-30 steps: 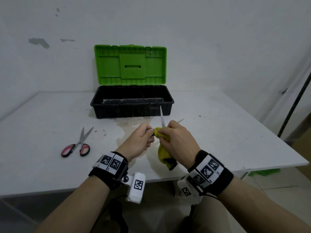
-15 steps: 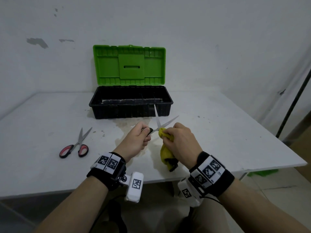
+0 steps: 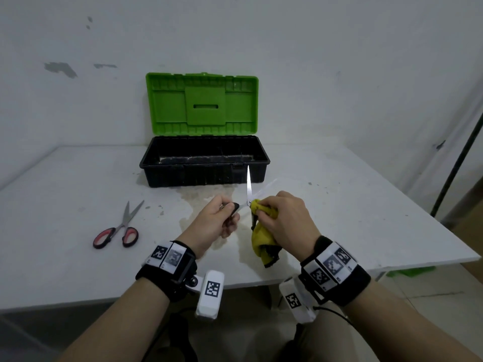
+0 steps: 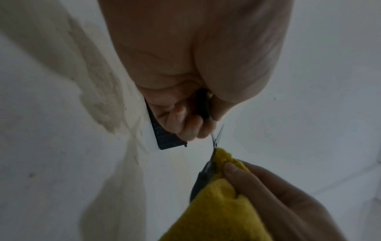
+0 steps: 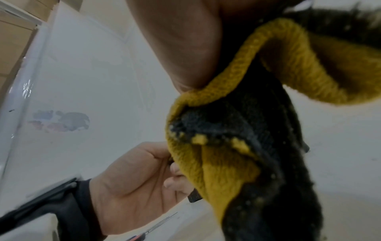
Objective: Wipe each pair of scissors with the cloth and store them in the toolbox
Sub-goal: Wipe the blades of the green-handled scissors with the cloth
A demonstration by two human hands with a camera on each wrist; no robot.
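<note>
My left hand grips the black handle of a pair of scissors held above the table, blades spread, one blade pointing up toward the toolbox. My right hand pinches a yellow and black cloth around the scissors at the pivot. In the left wrist view the cloth covers the lower blade while the blade tip shows bare. A second pair, the red-handled scissors, lies on the table to the left. The black toolbox stands open, its green lid raised.
The white table has a stained patch in front of the toolbox. Its front edge runs just under my wrists. A dark pole leans at the right beyond the table. The wall is close behind the toolbox.
The scissors' blades have spread apart from nearly together. My right hand has slid the cloth along the blades toward the pivot. The left hand has barely moved.
</note>
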